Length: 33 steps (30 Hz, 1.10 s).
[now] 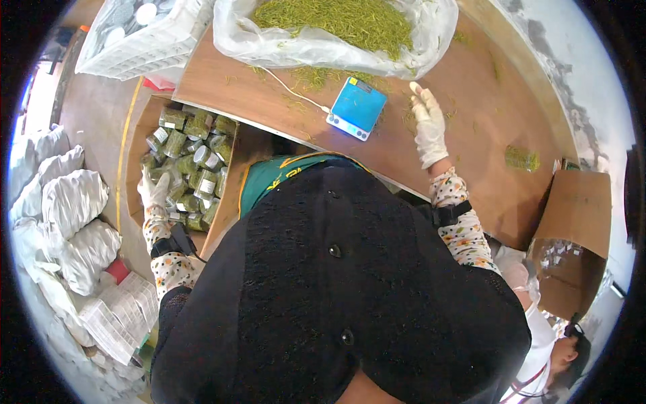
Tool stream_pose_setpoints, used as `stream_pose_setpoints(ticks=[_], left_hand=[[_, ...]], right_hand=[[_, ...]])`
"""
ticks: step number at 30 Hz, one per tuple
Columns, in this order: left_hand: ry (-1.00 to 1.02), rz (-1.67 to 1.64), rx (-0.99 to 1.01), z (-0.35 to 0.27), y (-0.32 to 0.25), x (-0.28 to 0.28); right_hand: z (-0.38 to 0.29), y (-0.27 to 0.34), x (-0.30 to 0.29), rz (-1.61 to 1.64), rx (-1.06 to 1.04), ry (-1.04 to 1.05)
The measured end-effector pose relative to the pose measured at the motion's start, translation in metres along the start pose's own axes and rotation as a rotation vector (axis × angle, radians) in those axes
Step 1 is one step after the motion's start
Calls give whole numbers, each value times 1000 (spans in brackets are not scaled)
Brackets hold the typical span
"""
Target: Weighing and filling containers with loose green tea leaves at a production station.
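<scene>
My left hand [154,189], in a white glove, reaches into a cardboard carton [137,136] beside the table, among several clear jars [206,186] filled with dried green plant pieces. Whether its fingers grip a jar is not clear. Over the wooden tabletop [474,126], my gloved right hand [429,126] is stretched out with nothing in it. Left of that hand lies a blue-topped digital scale [357,105] with its display lit and a white cable attached. Beyond the scale, a clear plastic liner [323,53] holds a heap of loose green plant pieces [338,22].
One filled jar [522,158] lies at the table's right. An open carton [570,212] of clear containers stands near another person [535,348]. Far left are a white crate [146,55] of lids and stuffed white sacks [75,202]. Green scraps litter the tabletop.
</scene>
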<state>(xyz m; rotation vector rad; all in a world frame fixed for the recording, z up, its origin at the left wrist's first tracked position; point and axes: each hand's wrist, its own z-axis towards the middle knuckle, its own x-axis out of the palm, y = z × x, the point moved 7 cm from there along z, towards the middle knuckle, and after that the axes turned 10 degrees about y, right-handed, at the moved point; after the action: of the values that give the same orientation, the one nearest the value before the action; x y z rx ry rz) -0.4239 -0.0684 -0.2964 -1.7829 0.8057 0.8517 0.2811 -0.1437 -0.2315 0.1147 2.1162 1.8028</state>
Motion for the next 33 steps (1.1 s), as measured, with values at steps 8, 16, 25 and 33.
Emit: stream_pose_setpoints(ticks=[8, 16, 25, 33], left_hand=[[88, 33, 15, 0, 43, 66], [93, -104, 346, 41, -93, 46], [574, -617, 747, 74, -365, 40], [-89, -401, 929, 166, -383, 55]], right_hand=[[-55, -31, 18, -1034, -344, 305], [48, 12, -20, -668, -388, 25], [166, 111, 69, -1041, -210, 163], [228, 86, 149, -1355, 334, 351]])
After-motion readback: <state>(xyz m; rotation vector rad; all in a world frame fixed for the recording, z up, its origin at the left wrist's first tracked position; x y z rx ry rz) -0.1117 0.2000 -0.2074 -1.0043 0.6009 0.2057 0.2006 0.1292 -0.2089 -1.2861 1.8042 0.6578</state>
